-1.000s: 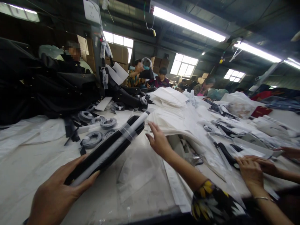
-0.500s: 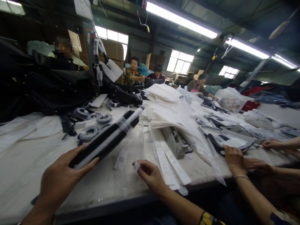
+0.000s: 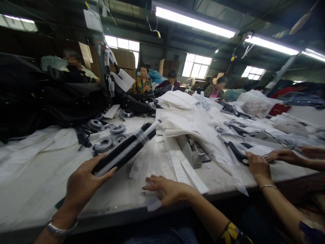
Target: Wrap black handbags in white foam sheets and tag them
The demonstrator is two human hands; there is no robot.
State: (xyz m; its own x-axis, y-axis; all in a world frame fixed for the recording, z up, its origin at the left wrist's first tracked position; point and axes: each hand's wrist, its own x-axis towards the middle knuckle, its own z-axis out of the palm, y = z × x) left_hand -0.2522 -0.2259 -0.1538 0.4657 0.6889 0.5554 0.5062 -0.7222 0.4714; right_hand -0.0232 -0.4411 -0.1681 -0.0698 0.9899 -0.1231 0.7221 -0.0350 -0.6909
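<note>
my left grip [image 3: 85, 183] is clasped around the near end of the bundle [image 3: 127, 156], thumb on one side and fingers on the other, with the far end pointing to two o'clock. because i hold only that end, the weight beyond could tip the rest downward; whether its underside rests on the counter [image 3: 30, 200] i can't make out. the clear band [image 3: 142, 136] sits up near the far end; if it is loose, i judge the pale roll [image 3: 152, 127] could slide out. the coils [image 3: 103, 145] lie close, at eleven o'clock from the bundle, so a sideways swing could knock them.

my right grip [image 3: 166, 189] has its fingers spread, clasping nothing that i can see. a film scrap [image 3: 153, 204] shows at its seven o'clock, near the counter's front edge; it could cling to my skin or drop over that edge. at ten o'clock a thin bag [image 3: 135, 167] could drag along if i sweep across. the dispenser [image 3: 187, 149] stands at one o'clock, poking out from under curling paper [image 3: 182, 122], and a careless reach could pull those sheets down. toward three o'clock is a co-worker's hand [image 3: 259, 166], which only a wide swing would meet.
</note>
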